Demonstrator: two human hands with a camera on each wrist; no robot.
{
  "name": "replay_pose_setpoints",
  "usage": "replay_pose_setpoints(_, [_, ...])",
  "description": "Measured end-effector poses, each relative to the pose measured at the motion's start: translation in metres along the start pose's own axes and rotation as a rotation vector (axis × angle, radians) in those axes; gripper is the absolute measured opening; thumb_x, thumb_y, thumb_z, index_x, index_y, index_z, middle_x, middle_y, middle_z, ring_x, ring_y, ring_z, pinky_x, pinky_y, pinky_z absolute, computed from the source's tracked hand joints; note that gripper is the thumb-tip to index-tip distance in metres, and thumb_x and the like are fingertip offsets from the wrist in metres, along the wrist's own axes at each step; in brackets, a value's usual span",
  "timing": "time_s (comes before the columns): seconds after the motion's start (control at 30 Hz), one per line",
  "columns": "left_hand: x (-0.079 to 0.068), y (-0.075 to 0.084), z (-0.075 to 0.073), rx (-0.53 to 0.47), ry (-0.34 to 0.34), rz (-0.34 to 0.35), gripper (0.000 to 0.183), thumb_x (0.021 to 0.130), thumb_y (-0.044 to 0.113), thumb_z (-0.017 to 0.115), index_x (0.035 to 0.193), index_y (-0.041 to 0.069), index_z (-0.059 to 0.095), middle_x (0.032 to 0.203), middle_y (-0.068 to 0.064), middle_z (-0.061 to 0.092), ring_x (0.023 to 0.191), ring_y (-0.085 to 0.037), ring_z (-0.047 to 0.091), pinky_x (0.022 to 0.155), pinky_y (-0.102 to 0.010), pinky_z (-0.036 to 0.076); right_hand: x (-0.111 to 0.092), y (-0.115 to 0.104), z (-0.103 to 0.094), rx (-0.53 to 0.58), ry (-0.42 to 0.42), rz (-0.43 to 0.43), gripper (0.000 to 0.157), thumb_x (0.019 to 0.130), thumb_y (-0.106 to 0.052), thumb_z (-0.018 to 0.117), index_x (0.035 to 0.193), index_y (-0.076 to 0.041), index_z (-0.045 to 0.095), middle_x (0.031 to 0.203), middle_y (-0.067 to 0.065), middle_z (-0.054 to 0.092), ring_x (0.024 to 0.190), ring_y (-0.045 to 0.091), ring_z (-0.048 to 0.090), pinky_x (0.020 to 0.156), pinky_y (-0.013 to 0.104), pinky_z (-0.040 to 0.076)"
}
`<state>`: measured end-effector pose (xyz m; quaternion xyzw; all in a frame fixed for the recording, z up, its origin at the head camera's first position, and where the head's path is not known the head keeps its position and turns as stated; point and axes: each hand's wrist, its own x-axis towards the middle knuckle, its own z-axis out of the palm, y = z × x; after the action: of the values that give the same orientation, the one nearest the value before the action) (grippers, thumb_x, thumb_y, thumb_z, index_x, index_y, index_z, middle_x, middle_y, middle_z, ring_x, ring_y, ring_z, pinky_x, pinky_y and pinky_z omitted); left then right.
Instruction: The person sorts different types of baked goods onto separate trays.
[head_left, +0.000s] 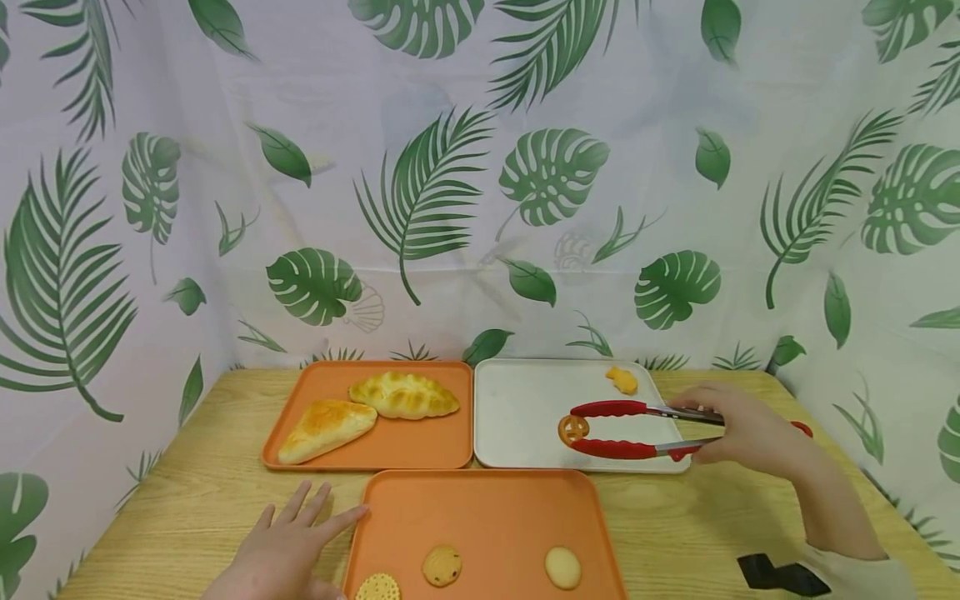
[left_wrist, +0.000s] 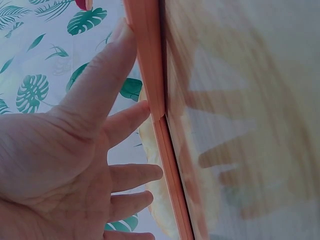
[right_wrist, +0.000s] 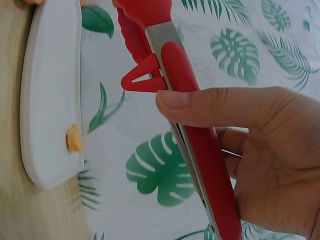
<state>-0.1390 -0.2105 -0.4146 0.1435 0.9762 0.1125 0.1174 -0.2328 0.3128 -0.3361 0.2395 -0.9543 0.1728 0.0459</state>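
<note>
I'd judge the work to be partway along. The fish [head_left: 622,380] lies near the right rear corner of the white tray [head_left: 517,417] with nothing gripping it, so that one looks done. The pretzel [head_left: 573,430] is right of that tray's middle, between the tips of the tongs [head_left: 630,408], not yet released; whether it touches the tray I cannot tell.

I have the right hand [head_left: 742,429] wrapped round the tongs, thumb along a red handle in the wrist view; their tips stand only a pretzel's width apart. My left hand [head_left: 281,546] grips nothing: fingers spread, one seemingly touching the left edge of the front tray [head_left: 480,517].

Left on that tray, I count three: one cracker [head_left: 378,587] by the left edge, one chip cookie [head_left: 442,566], one plain cookie [head_left: 562,567] towards the right edge. The rear orange tray [head_left: 423,442] carries two breads, one triangular [head_left: 327,429] near its left front corner, one oval [head_left: 405,395] by its rear edge. That makes three trays on the tabletop [head_left: 675,533], one pretzel, one fish.
</note>
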Motion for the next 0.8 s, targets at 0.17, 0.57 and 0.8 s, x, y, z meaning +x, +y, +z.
replay_pose_setpoints(0.17, [0.0,0.0,0.0,0.004,-0.001,-0.001,0.089,0.054,0.062,0.065,0.135,0.04,0.035,0.143,-0.016,0.032,0.133,-0.043,0.02,0.091,-0.072,0.022,-0.003,0.021,-0.003,-0.023,0.023,0.025,0.058,0.057,-0.028,0.082,0.109,-0.014,0.061,0.103,0.001,0.059,0.087,0.014,0.049,0.069,0.028,0.044])
replay_pose_setpoints(0.57, [0.0,-0.001,0.001,0.004,0.006,0.009,0.088,0.055,0.062,0.065,0.135,0.039,0.035,0.143,-0.016,0.032,0.134,-0.043,0.02,0.091,-0.071,0.023,-0.01,0.061,0.0,-0.005,-0.008,0.141,0.055,0.059,-0.024,0.082,0.108,-0.01,0.061,0.095,0.005,0.06,0.084,0.017,0.047,0.067,0.029,0.042])
replay_pose_setpoints(0.8, [-0.001,0.0,0.0,0.01,-0.002,0.006,0.087,0.056,0.062,0.065,0.135,0.039,0.035,0.143,-0.016,0.033,0.133,-0.043,0.021,0.09,-0.072,0.023,-0.013,0.08,0.009,-0.025,-0.035,0.199,0.054,0.058,-0.022,0.081,0.104,-0.005,0.061,0.09,0.008,0.061,0.075,0.016,0.047,0.062,0.029,0.039])
